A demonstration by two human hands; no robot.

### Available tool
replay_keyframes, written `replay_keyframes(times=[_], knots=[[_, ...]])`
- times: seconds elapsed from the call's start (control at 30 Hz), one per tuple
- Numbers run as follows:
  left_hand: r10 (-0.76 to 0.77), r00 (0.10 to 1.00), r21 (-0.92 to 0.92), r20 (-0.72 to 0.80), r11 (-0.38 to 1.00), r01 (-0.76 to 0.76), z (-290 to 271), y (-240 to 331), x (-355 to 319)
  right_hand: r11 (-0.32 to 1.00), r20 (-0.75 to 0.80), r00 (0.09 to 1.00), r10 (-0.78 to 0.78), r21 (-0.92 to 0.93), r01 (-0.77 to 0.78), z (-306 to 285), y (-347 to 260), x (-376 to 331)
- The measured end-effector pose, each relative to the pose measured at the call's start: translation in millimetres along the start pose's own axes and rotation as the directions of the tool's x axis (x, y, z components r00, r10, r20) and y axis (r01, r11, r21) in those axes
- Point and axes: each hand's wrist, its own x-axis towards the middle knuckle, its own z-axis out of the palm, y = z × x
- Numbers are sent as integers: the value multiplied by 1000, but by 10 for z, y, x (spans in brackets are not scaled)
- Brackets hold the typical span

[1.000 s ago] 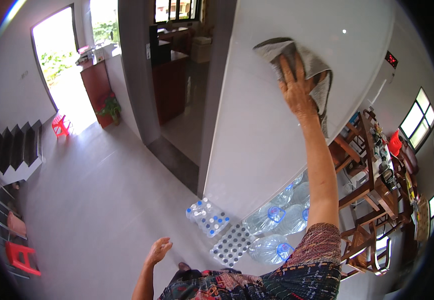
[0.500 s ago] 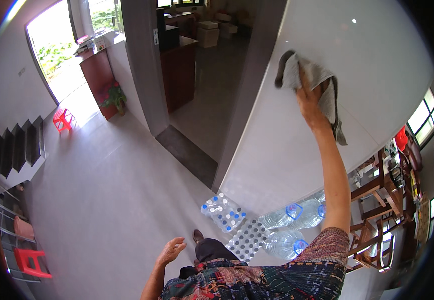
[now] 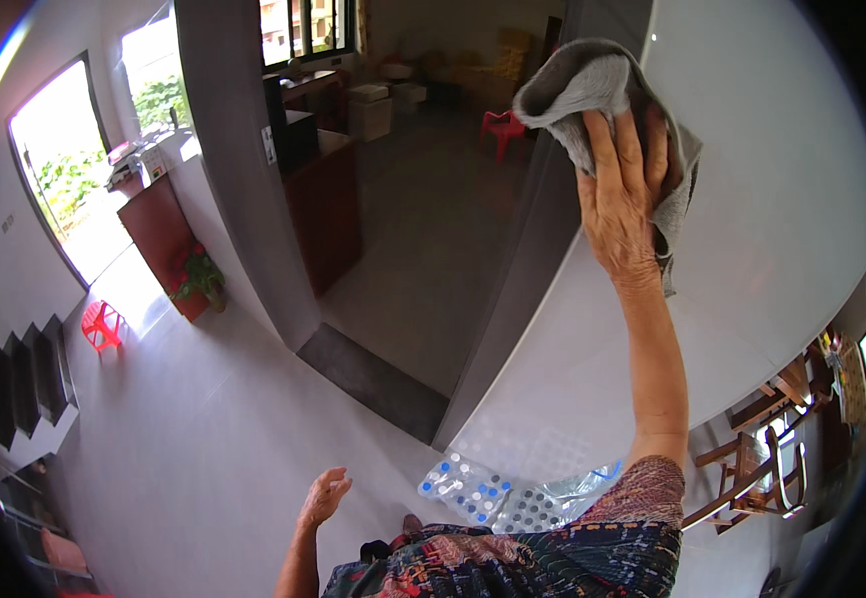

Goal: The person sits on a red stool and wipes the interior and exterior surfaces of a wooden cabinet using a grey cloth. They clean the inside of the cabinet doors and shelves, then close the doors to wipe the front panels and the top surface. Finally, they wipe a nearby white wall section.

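My right hand (image 3: 624, 204) is raised high with a grey cloth (image 3: 590, 88) under its fingers. The fingers are stretched over the cloth and hold it against the smooth white wall (image 3: 772, 219), close to the dark doorframe (image 3: 527, 264). The cloth's upper left part folds over and overlaps the frame's edge, and its lower end hangs beside my wrist. Low at my left side, my left hand (image 3: 325, 495) hangs in the air with loosely bent fingers and nothing in it.
At the wall's foot lie packs of bottles (image 3: 465, 488) with blue, white and dark caps. A dark threshold (image 3: 373, 384) crosses the doorway. Wooden chairs (image 3: 752, 468) stand at right; a red stool (image 3: 102, 326), potted plant (image 3: 198, 279) and dark stairs (image 3: 19, 389) are at left.
My right hand has shifted the cloth along the wall, up and toward the doorframe. The view has turned, showing more of the room beyond the doorway. My left hand stays low and empty.
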Motion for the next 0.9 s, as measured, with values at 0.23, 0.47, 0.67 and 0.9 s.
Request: replay_keyframes(times=[0.23,0.47,0.67,0.9], knots=[[-77,973,11,219,997,77,-245,-231,825,973,284,956,72,-232,-5,503,-659,-414],[69,945,111,318,988,-110,-1058,-508,1805,824,698,697,-165,-292,487,835,-1024,-1372],[158,924,39,347,982,-182,-1707,-536,2683,737,882,465,73,-361,571,944,-1371,-1294],[214,836,-34,505,973,-228,-1596,-426,3525,715,838,423,344,-526,460,1572,-1222,-1517]])
